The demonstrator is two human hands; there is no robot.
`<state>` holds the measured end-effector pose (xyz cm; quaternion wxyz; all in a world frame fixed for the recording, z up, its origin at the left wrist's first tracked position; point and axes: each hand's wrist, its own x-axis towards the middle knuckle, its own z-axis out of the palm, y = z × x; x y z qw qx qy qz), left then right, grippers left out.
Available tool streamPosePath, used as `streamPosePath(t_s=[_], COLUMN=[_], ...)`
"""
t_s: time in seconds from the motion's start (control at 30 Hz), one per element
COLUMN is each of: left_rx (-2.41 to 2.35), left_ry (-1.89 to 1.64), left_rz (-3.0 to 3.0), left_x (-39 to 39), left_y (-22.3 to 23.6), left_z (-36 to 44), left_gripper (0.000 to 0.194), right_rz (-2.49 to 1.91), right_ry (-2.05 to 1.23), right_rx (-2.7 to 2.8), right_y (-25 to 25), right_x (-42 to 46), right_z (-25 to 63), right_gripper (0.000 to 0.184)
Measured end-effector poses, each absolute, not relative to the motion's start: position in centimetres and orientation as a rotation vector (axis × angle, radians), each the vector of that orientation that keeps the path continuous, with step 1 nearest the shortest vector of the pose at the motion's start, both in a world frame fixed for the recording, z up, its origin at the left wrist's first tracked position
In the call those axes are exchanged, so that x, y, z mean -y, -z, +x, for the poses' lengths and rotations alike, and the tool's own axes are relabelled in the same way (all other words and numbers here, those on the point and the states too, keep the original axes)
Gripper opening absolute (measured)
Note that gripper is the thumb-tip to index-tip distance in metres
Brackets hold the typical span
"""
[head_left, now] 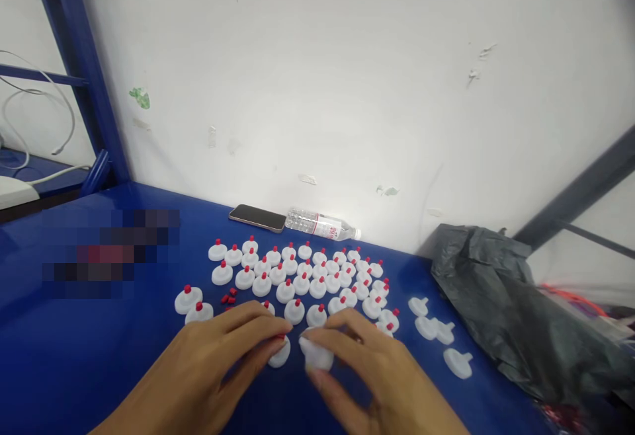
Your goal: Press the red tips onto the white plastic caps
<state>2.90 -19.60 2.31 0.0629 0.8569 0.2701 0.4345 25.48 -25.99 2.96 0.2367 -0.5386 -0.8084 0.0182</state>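
Observation:
My right hand (pixel 372 362) pinches a white round plastic piece (pixel 318 355) between thumb and fingers; it is slightly blurred. Close by on the left, the fingers of my left hand (pixel 228 349) are closed at a small red cap (pixel 281 336). Just below those fingertips is another white piece (pixel 279 354); whether the red cap sits on it is hard to see. Beyond both hands stand many white round pieces with red caps (pixel 301 283). A few loose red caps (pixel 231 300) lie near my left hand. Several white pieces without caps (pixel 458 363) lie to the right.
A phone (pixel 258 217) and a clear plastic bottle (pixel 322 223) lie along the wall at the back of the blue table (pixel 163 369). A dark plastic bag (pixel 496 296) slumps on the right side. Cables (pixel 59 101) hang at the far left. A blurred-out patch covers part of the left.

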Motion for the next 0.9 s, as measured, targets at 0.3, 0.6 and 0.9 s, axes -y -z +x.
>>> streamPosePath(t_s=[0.3, 0.6, 0.9], left_rx=[-0.706, -0.795, -0.867], left_ry=[-1.180, -1.233, -1.230], left_rz=[2.569, 2.544, 2.714], left_x=[19.9, 20.1, 19.9], left_y=[-2.0, -2.6, -1.2], left_z=[2.6, 2.4, 2.5], left_gripper=[0.039, 0.041, 0.040], right_rz=[-1.364, -1.265, -1.209], right_ry=[0.080, 0.072, -0.016], right_rx=[2.237, 2.079, 2.093], right_y=[-2.2, -3.6, -3.3], right_x=[25.8, 25.4, 25.2], right_z=[24.9, 23.9, 23.9], right_gripper=[0.046, 0.044, 0.045])
